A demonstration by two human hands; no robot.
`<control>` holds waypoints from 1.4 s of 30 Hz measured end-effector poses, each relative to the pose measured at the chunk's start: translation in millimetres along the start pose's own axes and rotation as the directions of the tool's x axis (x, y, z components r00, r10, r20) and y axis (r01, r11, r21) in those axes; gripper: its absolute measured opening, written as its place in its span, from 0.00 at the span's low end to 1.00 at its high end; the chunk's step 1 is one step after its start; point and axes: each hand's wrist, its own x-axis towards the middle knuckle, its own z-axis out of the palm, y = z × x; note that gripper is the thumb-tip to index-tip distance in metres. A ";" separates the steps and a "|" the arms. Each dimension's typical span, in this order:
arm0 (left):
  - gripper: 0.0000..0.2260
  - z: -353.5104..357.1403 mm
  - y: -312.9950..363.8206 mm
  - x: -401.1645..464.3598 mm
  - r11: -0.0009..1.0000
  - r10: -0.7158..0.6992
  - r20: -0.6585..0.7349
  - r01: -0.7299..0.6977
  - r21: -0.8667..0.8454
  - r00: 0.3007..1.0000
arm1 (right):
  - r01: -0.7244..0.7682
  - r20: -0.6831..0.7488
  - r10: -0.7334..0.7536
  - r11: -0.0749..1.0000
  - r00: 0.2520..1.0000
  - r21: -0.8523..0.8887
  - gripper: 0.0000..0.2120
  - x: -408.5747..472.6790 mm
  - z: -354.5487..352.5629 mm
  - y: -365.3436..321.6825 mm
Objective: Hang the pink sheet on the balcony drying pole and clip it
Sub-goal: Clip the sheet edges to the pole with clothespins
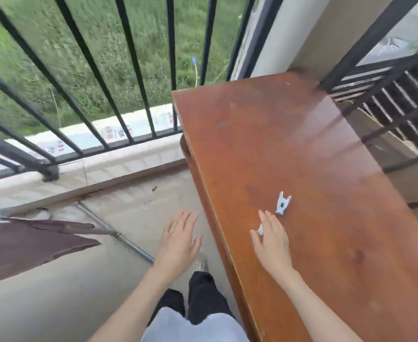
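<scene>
Hands over the balcony: left hand (178, 239) spread flat, empty, above the floor (55, 304); right hand (272, 239) reaching over the tabletop (314, 156), fingers straight, small pale clip (260, 229) between thumb and forefinger. Second clip (282, 203) lying just beyond fingertips. Pink sheet out of view; brown cloth (25, 245) at left

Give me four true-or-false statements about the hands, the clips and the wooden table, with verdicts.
1. A pale clip lies on the wooden table. True.
2. The left hand rests on the table. False: it hangs open over the balcony floor, beside the table.
3. The right hand is over the table, a second small pale piece at its thumb. True.
4. The pink sheet is draped across the table. False: no sheet lies on it.
</scene>
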 end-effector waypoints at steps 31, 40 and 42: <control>0.10 10.8 7.9 -16.2 0.799 -0.453 -0.110 0.348 -0.491 0.885 | 0.058 0.138 -0.133 0.892 0.981 0.449 0.18 25.6 3.7 -50.9; 0.09 -75.1 -109.2 -204.2 0.624 -0.697 -0.242 0.406 -0.668 0.675 | 0.388 0.354 -0.541 0.821 0.763 0.419 0.10 -103.0 52.9 -235.9; 0.10 -94.4 -139.8 -256.2 0.601 -0.739 -0.276 0.415 -0.684 0.615 | 0.428 0.424 -0.629 0.767 0.652 0.479 0.08 -140.8 75.1 -286.8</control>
